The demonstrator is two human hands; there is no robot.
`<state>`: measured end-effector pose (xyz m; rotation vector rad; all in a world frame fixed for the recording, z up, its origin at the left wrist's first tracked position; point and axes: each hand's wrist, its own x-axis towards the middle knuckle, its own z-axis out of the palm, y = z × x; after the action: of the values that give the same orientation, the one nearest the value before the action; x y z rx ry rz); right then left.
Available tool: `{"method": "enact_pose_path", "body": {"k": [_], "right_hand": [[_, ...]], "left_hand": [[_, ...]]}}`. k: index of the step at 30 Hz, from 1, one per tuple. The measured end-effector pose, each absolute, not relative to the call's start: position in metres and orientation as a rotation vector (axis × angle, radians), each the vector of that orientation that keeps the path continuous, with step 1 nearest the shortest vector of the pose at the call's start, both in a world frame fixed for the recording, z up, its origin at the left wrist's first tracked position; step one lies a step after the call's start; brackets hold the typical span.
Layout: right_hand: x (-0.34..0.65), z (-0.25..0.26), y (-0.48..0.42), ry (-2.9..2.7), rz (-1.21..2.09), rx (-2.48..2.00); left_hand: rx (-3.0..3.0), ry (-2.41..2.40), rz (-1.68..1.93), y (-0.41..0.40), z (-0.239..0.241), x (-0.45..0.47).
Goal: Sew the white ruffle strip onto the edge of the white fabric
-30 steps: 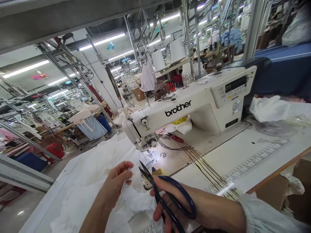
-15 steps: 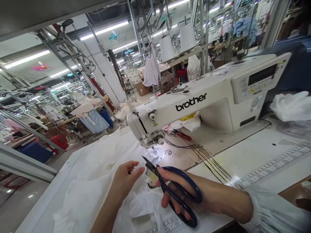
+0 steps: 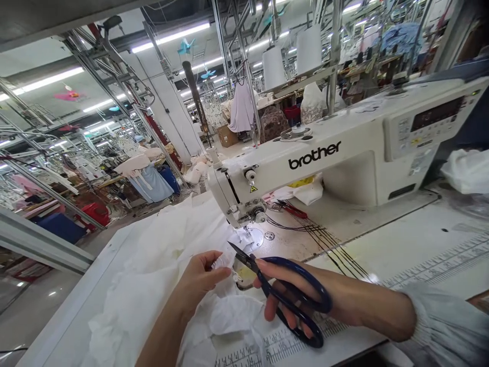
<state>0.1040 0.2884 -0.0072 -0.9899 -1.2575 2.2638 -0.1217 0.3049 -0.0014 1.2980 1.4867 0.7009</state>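
My left hand (image 3: 204,280) pinches a gathered edge of the white fabric (image 3: 141,285), which spreads across the left of the sewing table and drapes toward its front edge. In my right hand (image 3: 290,290) is a pair of scissors (image 3: 284,293) with dark blue looped handles, my fingers through the loops. The dark blades point up and left, close beside the left fingertips and the pinched cloth. Behind them stands the white sewing machine (image 3: 301,158), its lit needle area just beyond the blade tips. Part of the fabric lies by the needle plate (image 3: 259,238).
Red-handled snips (image 3: 294,209) lie beneath the machine arm. Black elastic-like cords (image 3: 332,250) run over the table toward a printed ruler strip (image 3: 431,260). A white bundle (image 3: 466,171) rests at the right. Thread cones (image 3: 274,67) stand behind the machine.
The view has shifted, so the machine and right hand appear farther right. The left hand still pinches the fabric, and the scissors stay close beside it.
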Motion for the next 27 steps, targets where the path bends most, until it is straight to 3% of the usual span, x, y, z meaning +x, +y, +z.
{"method": "enact_pose_path", "body": {"k": [27], "right_hand": [[0.115,-0.009,0.283,-1.208,2.329,-1.092]], "left_hand": [[1.279,1.539,0.734,0.305,-0.02,-0.114]]}}
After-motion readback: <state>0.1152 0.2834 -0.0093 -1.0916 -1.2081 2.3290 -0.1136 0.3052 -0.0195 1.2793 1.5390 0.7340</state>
